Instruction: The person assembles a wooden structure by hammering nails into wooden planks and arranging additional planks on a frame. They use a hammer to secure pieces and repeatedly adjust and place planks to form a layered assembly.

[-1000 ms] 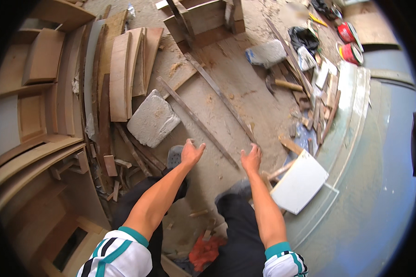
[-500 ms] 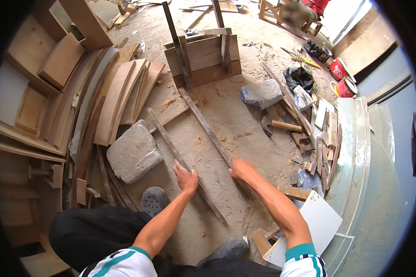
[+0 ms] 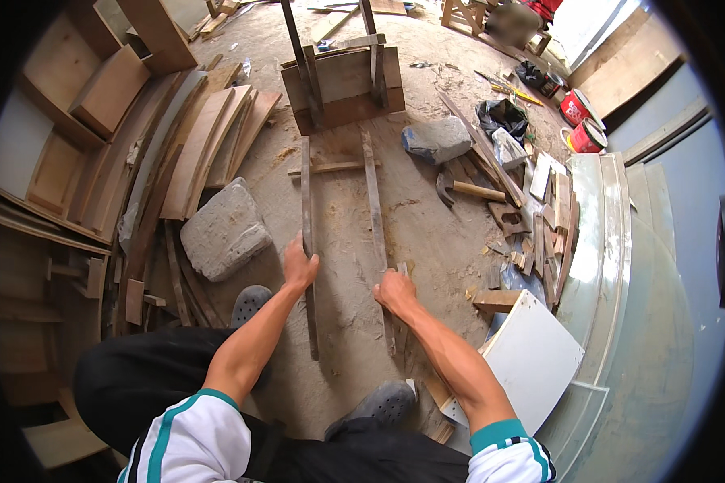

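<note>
My left hand (image 3: 300,266) is closed around a long narrow wooden strip (image 3: 307,197). A second strip (image 3: 374,209) is gripped by my right hand (image 3: 395,291), a short way to the right. The two strips run nearly parallel, pointing away from me. Beyond my hands, both pass over a thin wooden crosspiece (image 3: 338,167); whether they touch it I cannot tell. Just past their far ends stands a wooden panel with long dark legs (image 3: 345,80).
A rough stone block (image 3: 227,229) lies left of the strips, another (image 3: 437,140) at the far right. Near that one are a hammer (image 3: 479,191) and wood offcuts. A white board (image 3: 525,354) sits beside my right arm. Curved planks (image 3: 201,153) lean at left; glass sheets (image 3: 660,306) at right.
The strips have swung from a slant to almost straight ahead, and the left one has moved farther away, over the crosspiece. The crosspiece now shows more level. My view has shifted slightly.
</note>
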Demonstrator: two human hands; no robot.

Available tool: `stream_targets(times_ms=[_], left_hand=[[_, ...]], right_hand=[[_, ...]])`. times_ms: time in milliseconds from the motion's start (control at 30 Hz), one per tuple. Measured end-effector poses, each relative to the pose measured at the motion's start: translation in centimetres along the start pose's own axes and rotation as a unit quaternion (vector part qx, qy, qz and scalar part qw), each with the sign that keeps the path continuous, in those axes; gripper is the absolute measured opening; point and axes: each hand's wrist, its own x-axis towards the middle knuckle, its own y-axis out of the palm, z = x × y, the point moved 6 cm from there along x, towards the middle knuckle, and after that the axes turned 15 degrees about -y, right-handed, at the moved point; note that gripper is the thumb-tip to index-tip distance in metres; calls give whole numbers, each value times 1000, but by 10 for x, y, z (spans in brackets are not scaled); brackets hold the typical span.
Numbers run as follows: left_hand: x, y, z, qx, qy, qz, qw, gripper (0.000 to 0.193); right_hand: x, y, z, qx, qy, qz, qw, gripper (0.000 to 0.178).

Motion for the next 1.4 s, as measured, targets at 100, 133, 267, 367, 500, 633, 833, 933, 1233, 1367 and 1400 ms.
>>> stream_targets(times_ms=[100, 133, 267, 367, 500, 633, 833, 933, 1233, 1367, 1400], left_hand=[[3, 0, -5, 27, -30, 19, 999, 68], [3, 1, -9, 35, -43, 24, 998, 67], [-1, -6, -18, 69, -58, 39, 995, 67], [3, -9, -25, 85, -73, 59, 992, 67], [11, -12, -25, 93, -79, 61, 991, 68], [10, -11, -29, 108, -99, 65, 987, 69], [10, -9, -26, 122, -91, 66, 986, 63], [8, -9, -28, 145, -83, 70, 983, 55], [35, -18, -73, 415, -34, 274, 867, 43], [74, -19, -144, 395, 71, 199, 894, 50], [82, -16, -163, 339, 131, 163, 917, 57]], right_hand=[[-2, 6, 5, -7, -20, -31, 999, 51], [0, 9, 4, -20, -23, -49, 998, 52], [-1, 11, 7, -13, -27, -69, 997, 54], [5, 8, 2, -7, -5, -85, 996, 50], [14, 2, 2, 5, 2, -71, 997, 50], [15, -1, 0, 8, 24, -51, 998, 58], [13, 0, 2, 9, 20, -13, 1000, 63], [13, 5, 0, 3, 6, -15, 1000, 67], [27, -9, -10, -38, 11, 66, 997, 78], [32, -37, 0, -47, 47, -12, 998, 87], [34, -42, 7, -39, 54, -23, 998, 87]])
